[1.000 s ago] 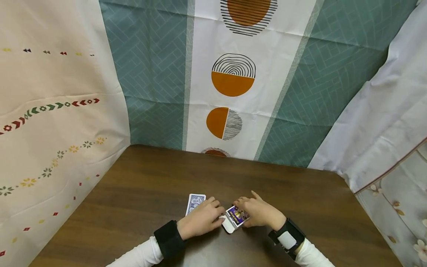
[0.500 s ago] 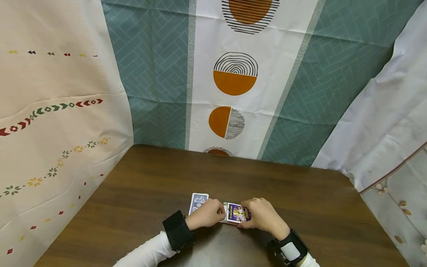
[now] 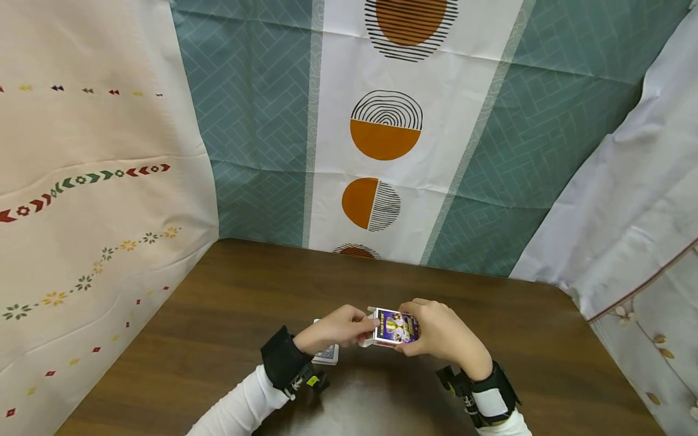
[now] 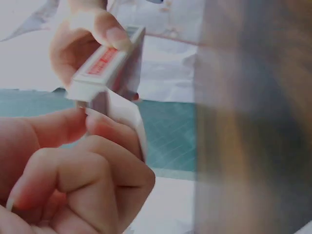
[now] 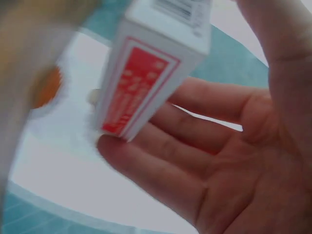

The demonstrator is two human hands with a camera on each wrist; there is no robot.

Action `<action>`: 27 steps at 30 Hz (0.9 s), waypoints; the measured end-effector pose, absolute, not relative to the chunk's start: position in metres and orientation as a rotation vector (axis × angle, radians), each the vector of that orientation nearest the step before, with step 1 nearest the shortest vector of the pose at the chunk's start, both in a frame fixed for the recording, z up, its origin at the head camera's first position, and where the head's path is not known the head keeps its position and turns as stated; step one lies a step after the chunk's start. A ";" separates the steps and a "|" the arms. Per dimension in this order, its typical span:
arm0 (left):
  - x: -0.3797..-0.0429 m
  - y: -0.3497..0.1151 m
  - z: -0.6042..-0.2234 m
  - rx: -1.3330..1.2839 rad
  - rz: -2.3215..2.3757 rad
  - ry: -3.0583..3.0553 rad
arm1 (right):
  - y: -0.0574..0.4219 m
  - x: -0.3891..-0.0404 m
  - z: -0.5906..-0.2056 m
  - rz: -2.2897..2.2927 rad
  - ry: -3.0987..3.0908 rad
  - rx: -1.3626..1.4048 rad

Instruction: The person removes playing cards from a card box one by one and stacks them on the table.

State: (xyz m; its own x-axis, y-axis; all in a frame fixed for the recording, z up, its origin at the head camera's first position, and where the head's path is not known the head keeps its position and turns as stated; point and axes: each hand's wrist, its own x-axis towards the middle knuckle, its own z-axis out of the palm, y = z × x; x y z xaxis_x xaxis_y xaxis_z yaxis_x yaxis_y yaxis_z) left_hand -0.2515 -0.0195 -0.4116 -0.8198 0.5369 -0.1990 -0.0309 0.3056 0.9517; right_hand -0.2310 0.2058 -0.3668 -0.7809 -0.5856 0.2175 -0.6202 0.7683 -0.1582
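Card box [image 3: 397, 327], held above the table [image 3: 262, 290]: white, purple face with gold cup print [image 3: 391, 325], red panel [image 5: 136, 87] on a narrow side, end flap [image 4: 127, 114] open. Right hand [image 3: 444, 330] grips its body, thumb on a narrow side; left hand [image 3: 339, 329] pinches at the open end. Blue-and-white card [image 3: 327, 356], single or stacked unclear, on the table, partly hidden by the left hand

In the head view the box [image 3: 398, 327] has shifted toward 1 o'clock, its open end swung from about 8 o'clock to 9. The left hand [image 3: 339, 330] has moved toward 12, the right hand [image 3: 443, 333] toward 1. The card [image 3: 327, 356] now shows its 6 o'clock end; its 12 o'clock end is mostly covered.
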 end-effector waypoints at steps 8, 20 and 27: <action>-0.263 -0.031 -0.388 0.492 1.581 2.130 | 0.197 -0.234 -0.342 0.448 -2.871 0.897; -0.261 -0.044 -0.384 0.532 1.649 2.057 | 0.202 -0.236 -0.347 0.509 -2.891 0.904; -0.265 -0.062 -0.383 0.544 1.753 1.919 | 0.209 -0.238 -0.348 0.515 -2.898 0.866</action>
